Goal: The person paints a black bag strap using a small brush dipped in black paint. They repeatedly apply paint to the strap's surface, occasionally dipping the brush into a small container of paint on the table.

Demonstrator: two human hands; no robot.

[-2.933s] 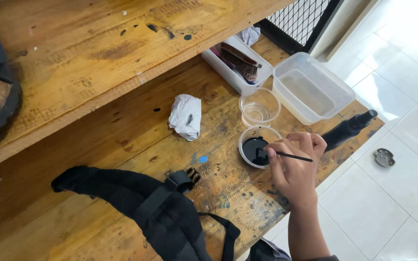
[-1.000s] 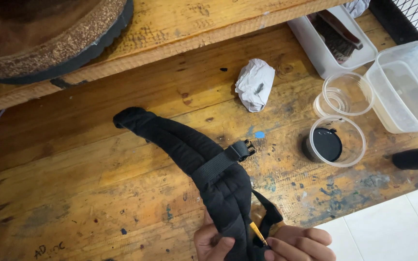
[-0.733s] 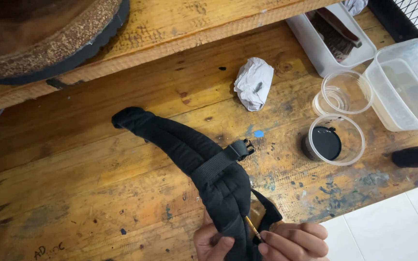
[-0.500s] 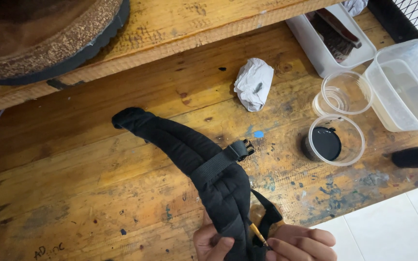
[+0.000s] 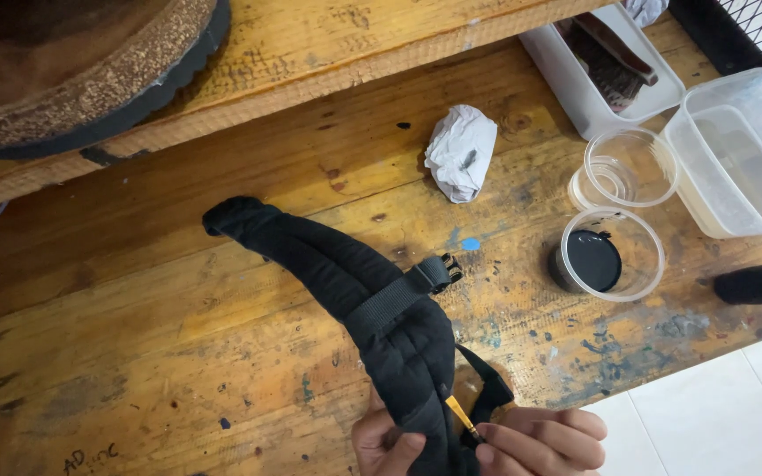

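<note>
Black padded strap (image 5: 337, 273) lies across the worn wooden bench (image 5: 134, 353), from its rounded end at the left down to the person's hands at the bottom edge of the picture. Compared with the pictures from about a second ago, almost nothing is different: the strap keeps the same place and the same curve, and only the small brush (image 5: 460, 417) shifts a little between the fingers. In the oldest picture the right hand was at the cup with black paint; now both hands are at the lower end of the strap, so the work appears to have passed from taking paint to putting it on the strap.

The left hand (image 5: 384, 443) grasps the lower end of the strap, with the thumb pressed on the padding. The right hand (image 5: 544, 441) is closed around the brush, whose yellow handle points up and to the left, with the tip at the strap's edge.

Counted from left to right: one dark cork-soled shoe (image 5: 81, 79) on the upper shelf, one strap with one buckle (image 5: 438, 271), one brush, one crumpled white cloth (image 5: 460, 152), two round clear cups (image 5: 630, 167) of which the nearer one (image 5: 615, 256) holds black paint, one white tray (image 5: 606, 66), and one clear rectangular tub (image 5: 743, 150).
</note>
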